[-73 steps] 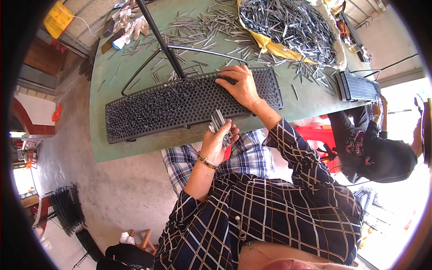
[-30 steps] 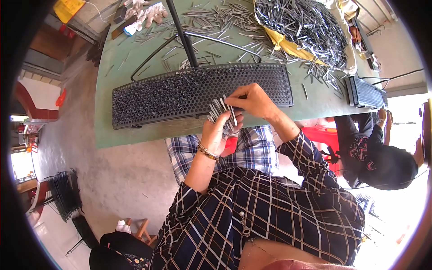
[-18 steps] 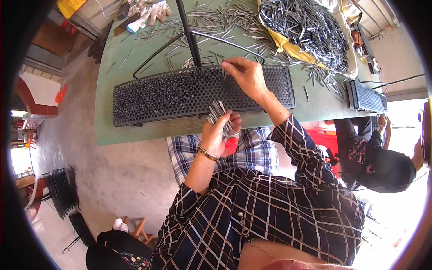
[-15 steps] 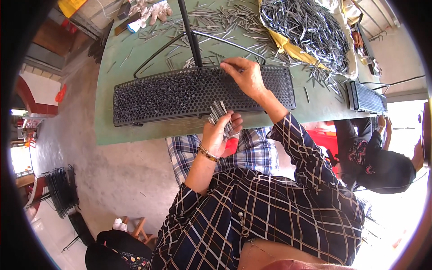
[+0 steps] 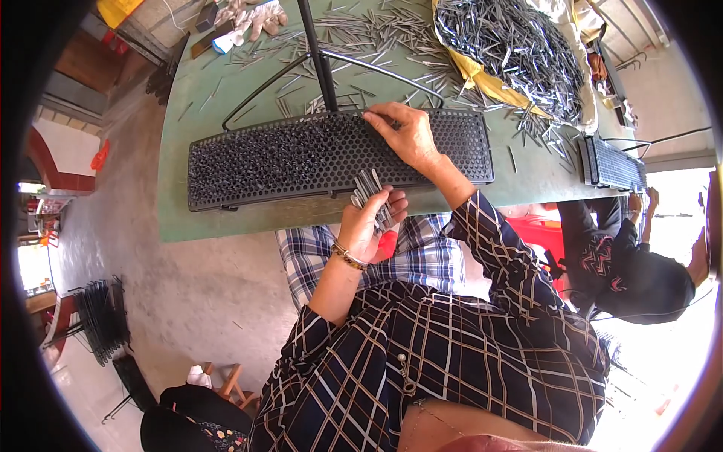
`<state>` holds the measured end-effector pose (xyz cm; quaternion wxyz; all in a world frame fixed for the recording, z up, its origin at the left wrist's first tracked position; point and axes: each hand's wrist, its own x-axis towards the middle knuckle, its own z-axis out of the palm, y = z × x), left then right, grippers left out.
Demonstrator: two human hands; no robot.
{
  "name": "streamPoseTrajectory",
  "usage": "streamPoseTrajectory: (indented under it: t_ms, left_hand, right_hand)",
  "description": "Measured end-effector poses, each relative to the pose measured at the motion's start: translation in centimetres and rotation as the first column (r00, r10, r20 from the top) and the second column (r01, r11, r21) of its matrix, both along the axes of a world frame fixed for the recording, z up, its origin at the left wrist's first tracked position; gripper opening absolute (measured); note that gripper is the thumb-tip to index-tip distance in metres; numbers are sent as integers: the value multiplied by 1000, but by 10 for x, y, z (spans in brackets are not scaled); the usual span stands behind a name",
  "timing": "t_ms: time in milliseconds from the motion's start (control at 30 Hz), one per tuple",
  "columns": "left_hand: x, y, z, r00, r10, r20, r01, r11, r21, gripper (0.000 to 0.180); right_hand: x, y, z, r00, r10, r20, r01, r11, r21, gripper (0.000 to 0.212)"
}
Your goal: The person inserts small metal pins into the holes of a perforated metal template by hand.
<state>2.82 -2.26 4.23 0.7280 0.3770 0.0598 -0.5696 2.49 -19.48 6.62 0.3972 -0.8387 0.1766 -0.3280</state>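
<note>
The black perforated panel [image 5: 331, 157] lies just inside the table's [image 5: 241, 224] near edge, leaving me a narrow bare margin in front and mostly clear room past its right end. Its long axis runs left to right, right end slightly farther off. My left hand [image 5: 363, 224] has its fingers wrapped around a bundle of metal strips [image 5: 367, 187] pointing away from me, leaning left. My right hand [image 5: 407, 137] bends its fingers over the panel's far edge; whether they grip anything, I cannot tell.
</note>
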Motion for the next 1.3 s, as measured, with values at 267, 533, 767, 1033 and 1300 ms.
streamPoseTrajectory:
  t_ms: [267,533,767,1033,1300]
  left_hand:
    - [0,0,1,1000,4,-3,-4,1000,8,19]
    - [-2,1,3,1000,3,-2,-3,1000,4,19]
    - [-3,1,3,1000,-7,-16,7,1000,8,20]
    - [0,3,0,999,-36,-2,36,999,-15,22]
    - [5,4,0,998,-44,43,47,998,-49,23]
  right_hand:
    - [1,2,-5,999,-15,-52,16,1000,20,20]
    - [2,2,-10,997,-5,76,12,996,-91,30]
    - [2,3,-11,995,-21,99,40,980,-195,22]
    - [0,-3,-13,993,113,29,-76,818,-571,18]
    - [-11,-5,9,999,12,51,14,882,-471,15]
